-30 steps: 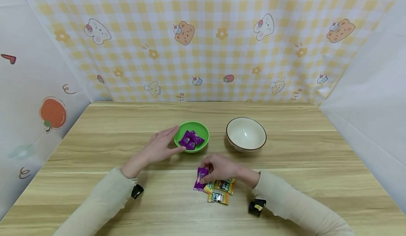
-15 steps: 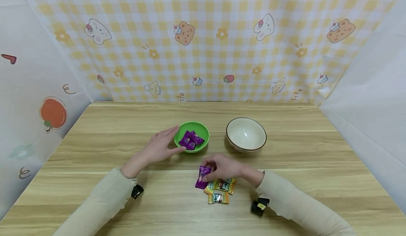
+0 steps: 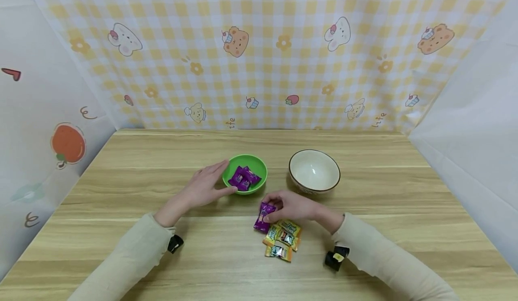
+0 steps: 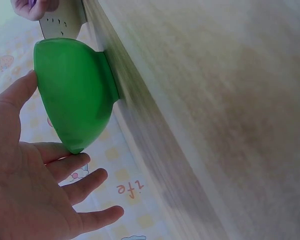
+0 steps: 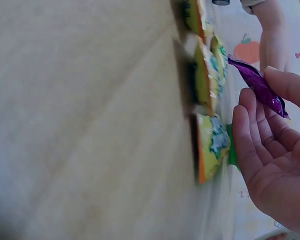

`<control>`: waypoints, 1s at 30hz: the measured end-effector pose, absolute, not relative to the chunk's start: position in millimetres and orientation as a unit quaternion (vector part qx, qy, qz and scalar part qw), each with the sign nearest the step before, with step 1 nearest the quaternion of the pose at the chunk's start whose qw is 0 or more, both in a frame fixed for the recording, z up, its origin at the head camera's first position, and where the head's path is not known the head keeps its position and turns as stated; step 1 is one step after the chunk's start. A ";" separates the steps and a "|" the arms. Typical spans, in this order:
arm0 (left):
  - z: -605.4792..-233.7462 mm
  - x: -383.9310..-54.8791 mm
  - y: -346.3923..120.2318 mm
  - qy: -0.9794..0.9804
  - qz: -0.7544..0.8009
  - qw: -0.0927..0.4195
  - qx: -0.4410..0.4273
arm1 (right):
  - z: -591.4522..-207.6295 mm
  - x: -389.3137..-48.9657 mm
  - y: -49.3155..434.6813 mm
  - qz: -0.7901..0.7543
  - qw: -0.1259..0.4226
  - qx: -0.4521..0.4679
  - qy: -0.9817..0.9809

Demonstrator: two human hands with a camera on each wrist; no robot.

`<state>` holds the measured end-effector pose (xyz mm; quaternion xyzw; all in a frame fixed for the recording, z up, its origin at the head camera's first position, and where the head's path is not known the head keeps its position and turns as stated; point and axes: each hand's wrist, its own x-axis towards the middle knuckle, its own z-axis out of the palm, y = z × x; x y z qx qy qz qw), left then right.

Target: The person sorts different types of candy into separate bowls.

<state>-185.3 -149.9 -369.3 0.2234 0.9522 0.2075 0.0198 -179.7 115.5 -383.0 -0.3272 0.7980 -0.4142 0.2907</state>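
Observation:
My right hand (image 3: 294,205) pinches a purple wrapped candy (image 3: 263,220) between thumb and fingers, in front of the green bowl. In the right wrist view this purple packet (image 5: 260,87) tilts clear of the tabletop. Just below that hand lie several yellow wrapped candies (image 3: 288,239) in a loose, overlapping group. The green bowl (image 3: 260,163) stands on the table with several purple candies (image 3: 245,178) inside. My left hand (image 3: 204,185) is beside it, thumb and index fingertip at the rim, other fingers extended, as the left wrist view of the bowl (image 4: 72,90) shows.
A white bowl (image 3: 314,170) with a brown rim stands right of the green one, behind my right hand. The wooden table (image 3: 162,152) ends at a checked yellow curtain (image 3: 267,76). White cloth hangs on both sides.
My right hand has lifted the purple candy away from the yellow ones, moving slightly up and right toward the bowls. More of the yellow candies now shows. My left hand stays at the green bowl.

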 end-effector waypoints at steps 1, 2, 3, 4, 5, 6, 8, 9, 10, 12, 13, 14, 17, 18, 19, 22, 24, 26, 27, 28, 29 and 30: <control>-369.3 -185.5 -150.0 0.952 0.207 0.020 0.223 | -381.9 -180.6 116.3 -0.417 0.292 -0.324 0.797; -369.3 -185.7 -150.0 0.953 0.207 0.020 0.222 | -380.5 -181.5 117.3 -0.419 0.293 -0.321 0.797; -369.1 -185.8 -149.9 0.953 0.207 0.021 0.222 | -379.3 -182.5 118.1 -0.422 0.293 -0.317 0.797; -368.9 -185.6 -149.9 0.953 0.207 0.021 0.222 | -378.1 -183.5 118.9 -0.425 0.294 -0.313 0.797; -369.0 -185.7 -149.8 0.953 0.206 0.021 0.222 | -376.9 -184.6 119.8 -0.428 0.295 -0.310 0.796; -368.7 -185.7 -149.9 0.953 0.206 0.021 0.222 | -375.9 -185.5 120.6 -0.434 0.299 -0.306 0.793; -368.1 -185.5 -149.7 0.953 0.207 0.021 0.222 | -373.7 -187.1 122.3 -0.442 0.300 -0.298 0.791; -368.0 -185.5 -149.7 0.952 0.207 0.021 0.223 | -372.4 -187.5 122.9 -0.445 0.300 -0.294 0.791; -368.0 -185.5 -149.7 0.952 0.207 0.021 0.223 | -371.0 -187.9 123.5 -0.451 0.300 -0.290 0.789; -367.5 -185.3 -149.7 0.952 0.208 0.022 0.223 | -368.9 -188.7 124.3 -0.465 0.304 -0.282 0.782; -367.2 -185.1 -149.7 0.952 0.208 0.023 0.222 | -367.5 -188.9 124.6 -0.470 0.304 -0.280 0.780; -367.3 -185.3 -149.7 0.952 0.208 0.023 0.223 | -366.1 -189.2 124.8 -0.475 0.305 -0.277 0.778; -367.1 -185.1 -149.8 0.952 0.209 0.023 0.224 | -361.8 -190.5 125.8 -0.479 0.301 -0.275 0.777; -367.1 -185.0 -149.8 0.951 0.209 0.022 0.225 | -359.9 -191.0 126.2 -0.475 0.297 -0.276 0.781; -367.2 -185.1 -149.8 0.951 0.210 0.022 0.225 | -357.6 -191.4 126.5 -0.472 0.293 -0.278 0.784; -367.4 -184.7 -149.9 0.951 0.212 0.023 0.225 | -350.2 -193.4 127.5 -0.464 0.280 -0.285 0.791; -367.7 -184.7 -150.1 0.951 0.213 0.024 0.224 | -346.1 -195.7 128.0 -0.461 0.271 -0.290 0.793; -367.9 -184.4 -150.2 0.951 0.214 0.025 0.223 | -342.6 -198.3 128.4 -0.460 0.260 -0.291 0.797; -368.1 -184.4 -150.2 0.950 0.214 0.025 0.224 | -341.3 -199.7 128.5 -0.462 0.255 -0.288 0.799; -368.2 -184.4 -150.3 0.950 0.214 0.025 0.224 | -340.5 -201.3 128.7 -0.463 0.249 -0.286 0.801; -368.4 -184.5 -150.3 0.950 0.214 0.025 0.224 | -339.2 -202.5 128.4 -0.466 0.243 -0.281 0.803; -368.4 -184.3 -150.3 0.950 0.215 0.025 0.224 | -338.5 -203.9 128.2 -0.473 0.241 -0.273 0.802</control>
